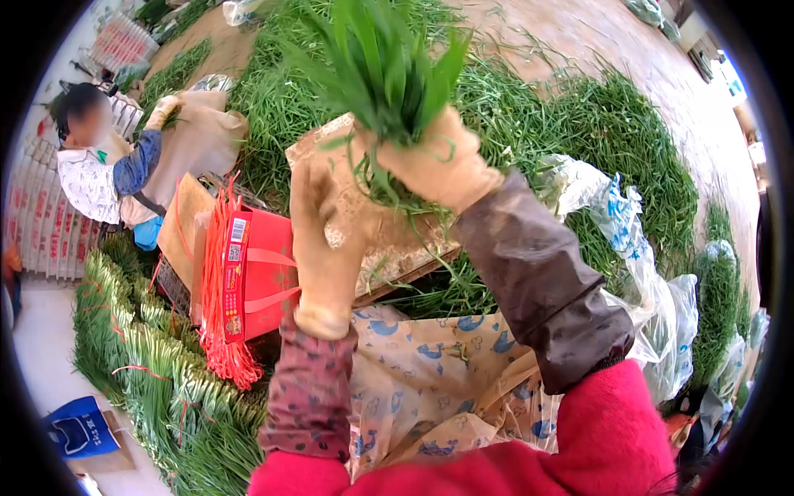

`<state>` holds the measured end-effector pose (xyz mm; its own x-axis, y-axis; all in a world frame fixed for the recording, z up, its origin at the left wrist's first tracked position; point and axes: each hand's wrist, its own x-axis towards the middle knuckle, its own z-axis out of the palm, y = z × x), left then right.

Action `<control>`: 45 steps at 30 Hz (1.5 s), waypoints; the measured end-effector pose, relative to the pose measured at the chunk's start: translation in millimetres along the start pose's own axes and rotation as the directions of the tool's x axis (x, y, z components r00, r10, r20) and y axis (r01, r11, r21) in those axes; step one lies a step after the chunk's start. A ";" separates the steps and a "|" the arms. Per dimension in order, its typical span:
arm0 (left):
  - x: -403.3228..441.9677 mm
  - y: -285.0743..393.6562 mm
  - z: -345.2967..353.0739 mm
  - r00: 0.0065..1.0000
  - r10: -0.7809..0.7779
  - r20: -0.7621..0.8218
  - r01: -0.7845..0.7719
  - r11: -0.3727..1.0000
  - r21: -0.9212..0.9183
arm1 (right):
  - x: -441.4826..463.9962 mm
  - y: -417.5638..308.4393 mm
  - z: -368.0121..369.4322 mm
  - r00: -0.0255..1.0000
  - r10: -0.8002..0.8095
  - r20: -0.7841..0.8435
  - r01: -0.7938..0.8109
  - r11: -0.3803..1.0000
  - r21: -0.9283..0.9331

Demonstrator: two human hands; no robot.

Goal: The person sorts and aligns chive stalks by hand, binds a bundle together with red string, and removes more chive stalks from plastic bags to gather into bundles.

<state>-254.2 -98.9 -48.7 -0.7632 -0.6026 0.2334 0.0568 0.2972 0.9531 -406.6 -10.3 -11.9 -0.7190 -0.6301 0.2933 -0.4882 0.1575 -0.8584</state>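
My right hand [442, 161], in a cream glove, is closed around a bunch of green chives [385, 70]. The long flat leaves point up and away, blurred at the tips, and a few loose blades dangle under the fist. My left hand [331, 215], gloved alike, is just left of the bunch with its fingers stretched upward and apart. Nothing shows in it. Beneath both hands lies a worn, dirt-stained board [397, 256]. Close by my left wrist stands a red box [269, 240] with red ties [222, 289] hanging over its side.
Loose chives [604, 132] cover the floor ahead. Tied bundles [165, 372] are stacked at lower left. A patterned cloth [438, 380] covers my lap. Clear plastic bags [637, 256] lie at right. Another person [103, 165] works at left, near stacked white crates [50, 215].
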 end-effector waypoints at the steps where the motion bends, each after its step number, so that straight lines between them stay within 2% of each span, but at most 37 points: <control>1: -17.1 4.2 -3.5 0.998 -0.054 0.025 0.057 0.988 -0.141 | -11.5 13.7 4.5 0.994 -0.098 0.046 0.100 0.993 -0.057; 2: -36.1 8.3 -6.7 0.967 -0.192 0.169 0.237 0.921 -0.310 | -19.9 16.8 5.0 0.994 -0.101 0.031 0.103 0.993 -0.061; 3: -52.9 10.2 -9.1 0.898 -0.289 0.332 0.417 0.799 -0.434 | -26.5 16.5 4.7 0.995 -0.087 0.045 0.084 0.995 0.051; 4: -66.3 8.4 -9.8 0.797 -0.285 0.532 0.579 0.612 -0.539 | -33.2 15.4 5.2 0.995 -0.077 0.064 0.065 0.984 0.163; 5: -83.2 4.1 -9.9 0.667 -0.231 0.709 0.732 0.382 -0.564 | -44.2 14.6 7.3 0.994 -0.062 0.091 0.035 0.960 0.276; 6: -104.0 -6.8 -6.8 0.658 -0.232 0.716 0.738 0.387 -0.553 | -56.9 17.8 9.7 0.988 -0.100 0.115 0.061 0.950 0.307; 7: -126.8 -25.9 -0.4 0.672 -0.299 0.677 0.705 0.538 -0.462 | -69.4 21.0 12.1 0.981 -0.138 0.139 0.084 0.937 0.339; 8: -150.8 -47.8 7.5 0.693 -0.353 0.629 0.657 0.668 -0.348 | -83.3 7.9 9.5 0.980 -0.039 0.193 -0.096 0.759 0.644; 9: -174.0 -67.4 14.1 0.718 -0.396 0.572 0.598 0.772 -0.216 | -99.2 -6.5 7.3 0.961 0.031 0.276 -0.259 0.459 0.850; 10: -192.5 -80.6 18.5 0.749 -0.424 0.509 0.527 0.847 -0.072 | -114.0 -14.3 1.5 0.981 -0.190 0.024 0.148 0.835 0.530; 11: -204.1 -87.5 17.3 0.770 -0.445 0.457 0.487 0.873 0.029 | -129.5 -21.7 -3.2 0.873 -0.483 -0.072 0.483 0.875 -0.011; 13: -211.8 -87.1 5.7 0.748 -0.489 0.448 0.523 0.851 0.055 | -163.7 -36.3 -3.7 0.850 -0.515 0.106 0.518 0.855 0.002; 15: -207.4 -60.0 -8.1 0.666 -0.531 0.524 0.662 0.744 -0.087 | -199.8 -51.9 -2.2 0.844 -0.518 0.140 0.520 0.854 0.027; 17: -200.3 -29.3 -17.1 0.541 -0.489 0.685 0.824 0.473 -0.313 | -231.7 -58.2 3.3 0.805 -0.576 0.142 0.586 0.809 -0.039; 19: -198.1 -4.0 -15.9 0.453 -0.346 0.822 0.891 0.133 -0.435 | -252.8 -70.3 -4.0 0.812 -0.554 0.181 0.569 0.821 -0.040; 20: -197.6 4.2 -14.4 0.443 -0.270 0.855 0.888 -0.003 -0.460 | -262.5 -69.8 -0.1 0.790 -0.578 0.207 0.606 0.786 -0.119; 22: -193.5 15.1 -5.6 0.451 -0.161 0.878 0.857 -0.196 -0.477 | -279.2 -76.7 2.6 0.763 -0.588 0.270 0.642 0.738 -0.206; 24: -191.6 24.8 -5.3 0.472 -0.123 0.873 0.835 -0.258 -0.487 | -293.8 -82.6 7.5 0.743 -0.621 0.249 0.669 0.699 -0.254; 25: -191.1 29.4 -7.6 0.490 -0.114 0.864 0.826 -0.256 -0.502 | -290.6 -94.2 1.1 0.730 -0.640 0.239 0.683 0.669 -0.294; 26: -190.2 32.2 -10.1 0.504 -0.109 0.857 0.827 -0.226 -0.515 | -296.4 -106.7 -18.3 0.720 -0.536 0.442 0.658 0.729 -0.189; 27: -188.3 35.9 -14.0 0.514 -0.106 0.851 0.826 -0.204 -0.525 | -298.2 -115.4 -30.5 0.714 -0.548 0.436 0.669 0.718 -0.193; 28: -186.2 40.9 -17.7 0.524 -0.104 0.845 0.826 -0.183 -0.534 | -300.8 -121.2 -39.3 0.721 -0.515 0.464 0.522 0.844 0.125; 29: -179.4 45.7 -20.8 0.604 -0.240 0.760 0.794 0.098 -0.600 | -304.5 -122.0 -45.5 0.713 -0.491 0.501 0.296 0.858 0.419; 30: -175.1 52.9 -24.6 0.699 -0.333 0.633 0.714 0.376 -0.590 | -310.8 -114.0 -50.0 0.790 -0.364 0.493 -0.003 0.803 0.596; 31: -174.1 68.1 -28.6 0.721 -0.371 0.585 0.689 0.467 -0.554 | -319.6 -102.0 -43.8 0.886 -0.111 0.449 -0.197 0.789 0.582; 32: -172.9 75.5 -31.6 0.729 -0.385 0.566 0.677 0.527 -0.513 | -317.6 -89.0 -35.2 0.907 0.149 0.393 -0.372 0.719 0.587; 33: -172.6 80.4 -34.3 0.733 -0.399 0.551 0.667 0.583 -0.464 | -315.1 -75.8 -25.2 0.853 0.406 0.329 -0.520 0.598 0.610; 35: -170.6 84.6 -37.3 0.742 -0.395 0.542 0.631 0.684 -0.366 | -315.8 -48.8 -0.8 0.790 0.352 0.501 -0.613 0.472 0.634; 36: -170.6 82.3 -38.3 0.719 -0.391 0.574 0.647 0.678 -0.349 | -315.5 -46.1 16.6 0.821 0.225 0.525 -0.564 0.460 0.685; 37: -168.5 79.5 -41.9 0.706 -0.362 0.609 0.623 0.726 -0.290 | -310.0 -51.3 26.6 0.888 0.066 0.455 -0.416 0.539 0.733; 39: -165.8 68.5 -47.8 0.756 -0.364 0.544 0.505 0.853 -0.132 | -300.1 -64.0 46.6 0.892 0.050 0.448 -0.449 0.200 0.871; 40: -166.4 71.7 -51.2 0.753 -0.362 0.549 0.504 0.854 -0.128 | -291.4 -67.1 43.4 0.884 0.101 0.456 -0.464 0.302 0.833; 42: -170.5 78.3 -59.1 0.756 -0.381 0.533 0.465 0.885 -0.028 | -277.1 -36.0 65.3 0.967 -0.053 0.247 -0.176 0.560 0.810; 43: -173.2 76.7 -63.1 0.823 -0.190 0.535 0.199 0.979 0.042 | -270.1 -20.7 76.2 0.982 -0.129 0.136 -0.019 0.653 0.757; 44: -173.8 64.1 -73.2 0.784 -0.217 0.582 0.177 0.976 0.125 | -264.2 2.9 91.8 0.997 0.014 0.082 -0.077 0.529 0.845; 45: -174.7 51.1 -82.1 0.741 -0.246 0.624 0.151 0.968 0.202 | -260.4 -28.3 61.3 0.989 0.064 0.135 -0.146 0.223 0.964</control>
<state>-65.1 -39.2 -25.0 -0.9817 -0.0573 -0.1817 -0.1903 0.3465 0.9185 -175.2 102.7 -89.8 -0.6754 -0.7155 0.1786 0.4727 -0.6059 -0.6398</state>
